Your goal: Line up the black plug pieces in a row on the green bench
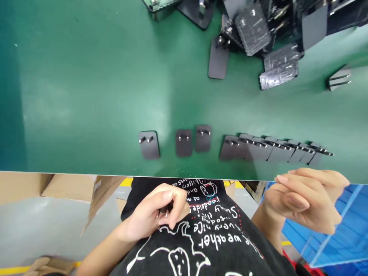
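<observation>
Head view: dark plug piece (166, 213) in the left hand (163, 211), mostly hidden, two metal prongs showing between curled fingers, in front of the printed shirt (221, 224), below the table edge. Right hand (304, 199) well apart from it, fingers bent, near the edge (whether it grips anything, cannot tell). On the green table (94, 88): three separate pronged plates (184, 145), then an overlapping row (255, 152) to their right. Beyond, a jumbled heap (253, 28) of black and clear parts. Blue crate (330, 237) below right.

The row of plugs (260, 153) is dark grey, the table (100, 84) green.
</observation>
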Motion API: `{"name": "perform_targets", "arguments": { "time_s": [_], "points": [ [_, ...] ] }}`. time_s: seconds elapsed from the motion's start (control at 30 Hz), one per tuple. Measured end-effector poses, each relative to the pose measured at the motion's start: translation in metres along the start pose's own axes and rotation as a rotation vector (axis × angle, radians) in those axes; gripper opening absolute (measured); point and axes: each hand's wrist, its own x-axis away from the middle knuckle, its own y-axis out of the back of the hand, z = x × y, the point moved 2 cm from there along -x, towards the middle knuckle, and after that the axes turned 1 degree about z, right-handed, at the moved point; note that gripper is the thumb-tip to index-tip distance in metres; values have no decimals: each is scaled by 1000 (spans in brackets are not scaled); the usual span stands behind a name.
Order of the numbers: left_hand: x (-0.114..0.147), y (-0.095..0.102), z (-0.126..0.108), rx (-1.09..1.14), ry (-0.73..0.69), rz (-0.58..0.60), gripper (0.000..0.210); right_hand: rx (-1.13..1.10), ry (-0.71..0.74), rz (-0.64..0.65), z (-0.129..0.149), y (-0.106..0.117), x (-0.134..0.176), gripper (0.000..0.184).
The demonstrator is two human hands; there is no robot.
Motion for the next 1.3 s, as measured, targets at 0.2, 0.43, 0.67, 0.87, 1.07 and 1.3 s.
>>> {"name": "perform_targets", "arguments": {
  "time_s": [0.2,0.43,0.67,0.87,1.07,1.3],
  "points": [
    [-9,-11,4,-86,106,20,54,-79,-12,-158,-5,-8,16,45],
    [-22,-21,16,-217,198,-95,55,-156,-67,-265,-9,-20,32,41],
    [-30,-31,22,-271,222,-98,54,-262,-53,-229,-12,-17,37,42],
    [-37,-32,26,-237,196,-222,47,-188,-209,36,3,-5,10,31],
    [-39,-36,20,-7,143,-384,38,-1,55,668,36,-30,-37,66],
    [-32,-24,19,279,188,-493,33,-154,263,591,49,-26,-41,34]
  ]
}}
